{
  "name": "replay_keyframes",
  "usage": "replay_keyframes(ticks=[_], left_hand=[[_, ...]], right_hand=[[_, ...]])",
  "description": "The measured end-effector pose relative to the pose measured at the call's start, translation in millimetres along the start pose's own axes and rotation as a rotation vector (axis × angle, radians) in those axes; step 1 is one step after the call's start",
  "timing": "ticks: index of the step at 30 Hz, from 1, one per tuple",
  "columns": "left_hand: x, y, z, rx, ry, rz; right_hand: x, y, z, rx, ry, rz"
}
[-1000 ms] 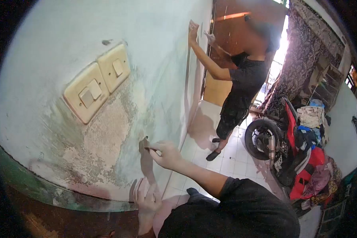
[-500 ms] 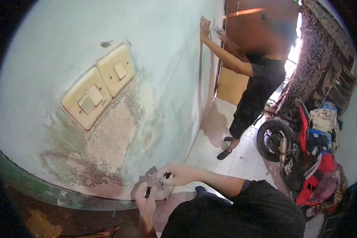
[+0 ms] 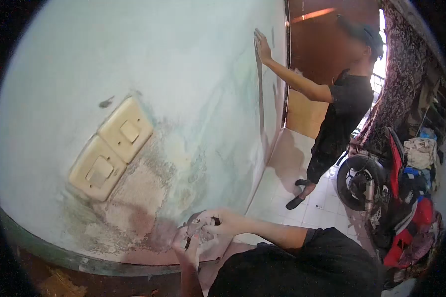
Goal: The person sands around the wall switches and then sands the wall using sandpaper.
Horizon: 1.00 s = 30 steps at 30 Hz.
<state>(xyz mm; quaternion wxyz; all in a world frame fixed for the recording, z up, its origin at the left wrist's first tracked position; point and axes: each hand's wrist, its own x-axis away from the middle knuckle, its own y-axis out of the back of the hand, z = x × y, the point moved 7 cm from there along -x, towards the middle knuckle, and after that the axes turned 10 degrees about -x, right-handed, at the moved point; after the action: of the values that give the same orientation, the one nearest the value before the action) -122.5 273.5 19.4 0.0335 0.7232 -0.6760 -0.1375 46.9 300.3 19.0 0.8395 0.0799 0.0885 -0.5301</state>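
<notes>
My right hand [image 3: 223,221] comes in from the right, low in front of the wall, its fingers bent in a pinch. Just below and left of it is my left hand [image 3: 188,248], fingers also drawn together. The two hands meet at the fingertips around something small that I cannot make out. Behind them is the pale green wall [image 3: 218,123], with a peeled, stained patch [image 3: 139,193]. Two cream switch plates, one upper [image 3: 126,129] and one lower [image 3: 98,169], sit on the wall above the hands.
Another person [image 3: 349,104] in dark clothes stands further along the wall, one hand against it. Behind is a brown door [image 3: 314,49]. A motorcycle wheel [image 3: 357,183] and piled clothes [image 3: 421,153] are at the right, over white floor tiles [image 3: 277,203]. A patterned curtain [image 3: 404,74] hangs there.
My right hand has come down from the wall to meet my left hand. The view has shifted, with the switch plates lower. The other person's second hand no longer shows at the wall.
</notes>
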Motion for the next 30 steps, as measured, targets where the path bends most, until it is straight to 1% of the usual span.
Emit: replay_keyframes(ticks=[1, 2, 4, 5, 7, 9, 10, 11, 12, 13, 14, 15, 16, 17, 18, 19, 20, 22, 23, 24, 25, 27, 28, 29, 30], left_hand=[[-3, -2, 0, -0.005, -0.004, 0.005], [-6, -4, 5, -0.012, 0.016, 0.029], [-6, -7, 19, -0.029, 0.047, 0.039], [-8, -6, 33, -0.003, 0.073, 0.032], [-9, 1, 64, 0.012, 0.097, 0.018], [-11, -9, 95, 0.377, 0.189, 0.054], [-12, -15, 83, 0.374, 0.19, 0.068], [-11, -21, 60, 0.5, 0.19, 0.09], [-11, -24, 47, 0.627, 0.184, 0.104], [-13, -23, 53, 0.622, 0.18, 0.097], [-19, -20, 64, 0.586, 0.165, 0.066], [-22, -17, 73, 0.553, 0.152, 0.039], [-22, -18, 66, 0.551, 0.148, 0.039], [-22, -18, 47, 0.46, 0.07, 0.066], [-22, -18, 29, 0.366, -0.008, 0.089], [-22, -18, 21, 0.36, -0.014, 0.083], [-22, -20, 13, 0.321, -0.009, 0.084], [-23, -17, 8, 0.27, -0.009, 0.077], [-24, -15, 9, 0.221, -0.01, 0.113], [-24, -13, 11, 0.172, -0.012, 0.147], [-21, -12, 16, 0.162, -0.019, 0.138], [-14, -12, 38, 0.032, 0.141, 0.042], [-11, -21, 32, 0.025, 0.136, 0.029], [-4, -32, 24, 0.122, 0.176, 0.001], [1, -39, 21, 0.217, 0.217, -0.03]], right_hand=[[0, 4, 3, 0.008, 0.052, -0.011], [1, 10, 2, 0.005, 0.053, -0.019], [1, 14, -4, -0.055, -0.061, 0.052], [-1, 15, -2, -0.068, -0.055, 0.075], [-1, 22, 4, -0.21, 0.004, 0.064], [-1, 28, 0, -0.192, 0.015, 0.07], [0, 28, -3, -0.181, 0.019, 0.089], [0, 27, -7, -0.186, 0.02, 0.086], [-1, 24, -12, -0.308, -0.009, 0.102], [-3, 20, -17, -0.43, -0.038, 0.121], [-6, 16, -20, -0.432, -0.033, 0.127], [-6, 11, -32, -0.624, -0.169, 0.107], [-5, 7, -42, -0.814, -0.307, 0.085], [-6, 6, -40, -0.813, -0.302, 0.088], [-10, 9, -32, -0.553, -0.177, 0.094], [-12, 11, -22, -0.295, -0.049, 0.098], [-14, 12, -21, -0.298, -0.041, 0.106], [-17, 17, -15, -0.179, 0.057, 0.08], [-18, 19, -13, -0.186, 0.068, 0.087], [-18, 26, -8, -0.1, 0.133, 0.025], [-17, 33, -2, -0.015, 0.197, -0.037], [-13, 34, 7, -0.027, 0.238, 0.007], [-13, 31, 10, -0.033, 0.269, 0.044], [-13, 28, 7, 0.029, 0.323, 0.031], [-13, 27, 1, 0.016, 0.33, 0.043]])
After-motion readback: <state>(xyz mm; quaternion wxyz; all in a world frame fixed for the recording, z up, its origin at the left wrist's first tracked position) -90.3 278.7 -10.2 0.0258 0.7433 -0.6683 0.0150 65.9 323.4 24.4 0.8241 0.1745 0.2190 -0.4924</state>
